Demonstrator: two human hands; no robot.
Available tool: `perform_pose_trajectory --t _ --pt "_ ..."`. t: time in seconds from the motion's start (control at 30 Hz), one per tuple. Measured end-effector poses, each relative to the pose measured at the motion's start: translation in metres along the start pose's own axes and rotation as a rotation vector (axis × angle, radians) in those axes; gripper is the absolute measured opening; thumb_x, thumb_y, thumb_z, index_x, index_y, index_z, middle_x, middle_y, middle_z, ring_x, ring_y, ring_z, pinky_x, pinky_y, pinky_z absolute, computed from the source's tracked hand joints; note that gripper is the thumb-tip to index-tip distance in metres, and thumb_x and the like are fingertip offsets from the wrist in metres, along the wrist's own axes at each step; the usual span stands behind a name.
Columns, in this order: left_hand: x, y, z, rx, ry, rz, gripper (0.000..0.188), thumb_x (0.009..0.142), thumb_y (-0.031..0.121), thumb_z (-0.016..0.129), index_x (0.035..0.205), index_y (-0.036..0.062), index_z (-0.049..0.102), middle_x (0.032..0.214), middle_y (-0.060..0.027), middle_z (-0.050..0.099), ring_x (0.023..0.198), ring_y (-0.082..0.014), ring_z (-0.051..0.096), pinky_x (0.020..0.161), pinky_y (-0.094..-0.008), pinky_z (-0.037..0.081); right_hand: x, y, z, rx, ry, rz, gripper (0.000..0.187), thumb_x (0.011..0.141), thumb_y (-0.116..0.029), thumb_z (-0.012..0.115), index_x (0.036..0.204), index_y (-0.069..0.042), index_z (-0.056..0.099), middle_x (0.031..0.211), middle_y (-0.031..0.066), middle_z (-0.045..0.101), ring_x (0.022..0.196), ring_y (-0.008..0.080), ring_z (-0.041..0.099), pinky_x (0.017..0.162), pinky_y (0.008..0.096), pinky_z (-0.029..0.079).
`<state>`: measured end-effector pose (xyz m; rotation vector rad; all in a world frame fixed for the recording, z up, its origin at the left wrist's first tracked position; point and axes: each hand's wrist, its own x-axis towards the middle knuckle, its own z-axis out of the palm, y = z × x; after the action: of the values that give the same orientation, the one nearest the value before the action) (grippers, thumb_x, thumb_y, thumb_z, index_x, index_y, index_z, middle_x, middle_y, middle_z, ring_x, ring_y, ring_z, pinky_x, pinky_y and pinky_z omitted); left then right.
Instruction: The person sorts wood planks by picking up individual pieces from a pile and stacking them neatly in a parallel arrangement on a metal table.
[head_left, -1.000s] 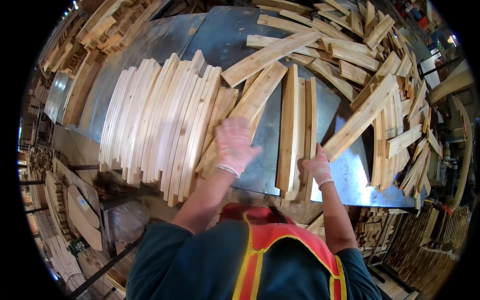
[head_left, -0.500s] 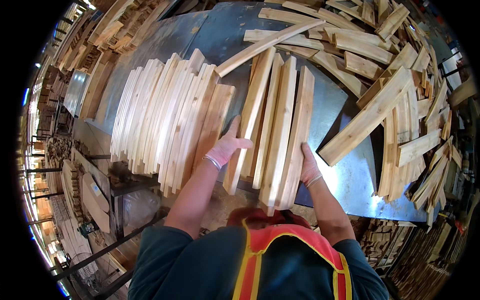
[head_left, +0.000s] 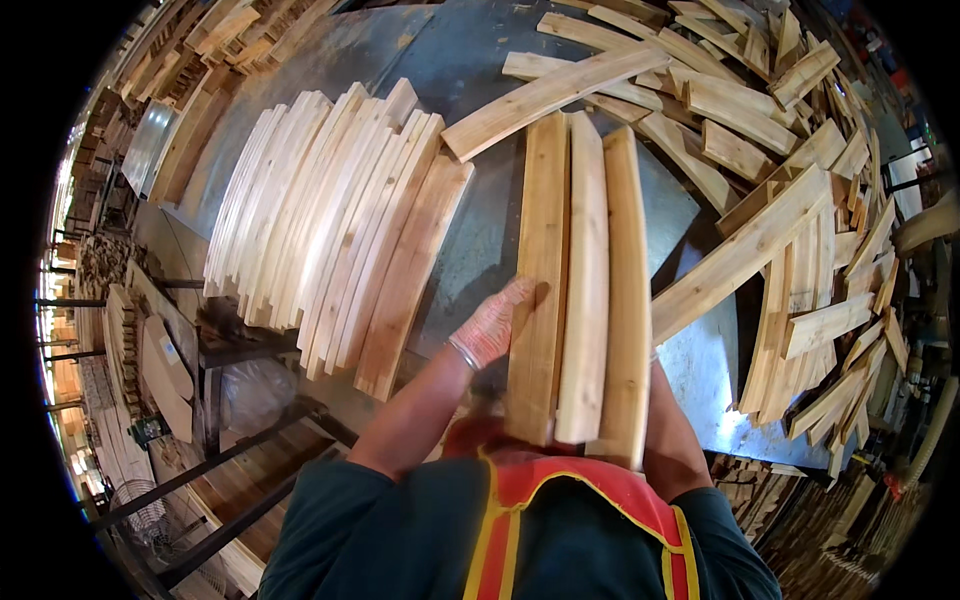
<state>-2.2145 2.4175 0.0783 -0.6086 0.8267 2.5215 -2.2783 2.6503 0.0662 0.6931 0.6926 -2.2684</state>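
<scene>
Three wooden boards (head_left: 582,290) stand out in front of me, long ends pointing toward my chest and pressed close together. My left hand (head_left: 492,325), in a pinkish knit glove, grips the left board by its side. On the far right side my right hand (head_left: 655,354) is almost wholly hidden behind the boards; only a bit at the wrist shows, and its fingers are out of sight. To the left, a row of pale boards (head_left: 325,220) stands side by side on edge on the metal table (head_left: 470,240). A wider board (head_left: 415,280) ends that row.
A slightly curved board (head_left: 555,95) lies slanted beyond the held ones. Heaped loose offcuts (head_left: 740,110) cover the far right of the table, and a long board (head_left: 745,250) juts from them toward me. Stacked timber (head_left: 215,35) stands at the far left, above a dark metal frame (head_left: 215,400).
The held boards, splayed apart before, are now drawn together and turned, with broad faces showing. They have come nearer to my body and rightward, and my right hand has gone behind them.
</scene>
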Motion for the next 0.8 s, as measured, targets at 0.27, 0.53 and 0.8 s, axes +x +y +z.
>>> perform_pose_trajectory --t 0.27,0.53,0.8 --pt "0.006 0.001 0.002 0.003 0.116 -0.063 0.069 0.101 0.055 0.065 0.151 0.0099 0.052 0.142 -0.0099 0.064 0.128 -0.0257 0.062 0.108 -0.0459 0.051 -0.007 -0.004 -0.025 -0.235 0.006 -0.239 0.062 0.094 -0.029 0.075 0.147 -0.005 0.056 0.123 0.0124 0.070 0.107 0.0251 0.071 0.097 0.0394 0.060" --pt "-0.081 0.055 0.054 1.715 0.448 -0.038 0.081 0.098 0.036 0.058 0.160 -0.0023 0.023 0.138 -0.0315 0.061 0.121 -0.0448 0.064 0.103 -0.0493 0.052 -0.026 0.079 0.066 -0.985 0.098 -0.312 0.111 0.092 -0.020 0.078 0.169 -0.004 0.000 0.165 0.0197 0.038 0.147 0.0279 0.041 0.122 0.0338 0.034" --pt "-0.109 0.015 0.019 1.564 0.061 0.234 0.074 0.098 0.045 0.057 0.152 -0.0031 0.045 0.146 -0.0307 0.055 0.133 -0.0458 0.054 0.115 -0.0485 0.043 0.000 0.073 0.116 -1.566 0.425 -0.213 0.119 0.081 -0.028 0.085 0.169 -0.010 0.006 0.131 0.0233 0.068 0.116 0.0326 0.070 0.101 0.0379 0.054"
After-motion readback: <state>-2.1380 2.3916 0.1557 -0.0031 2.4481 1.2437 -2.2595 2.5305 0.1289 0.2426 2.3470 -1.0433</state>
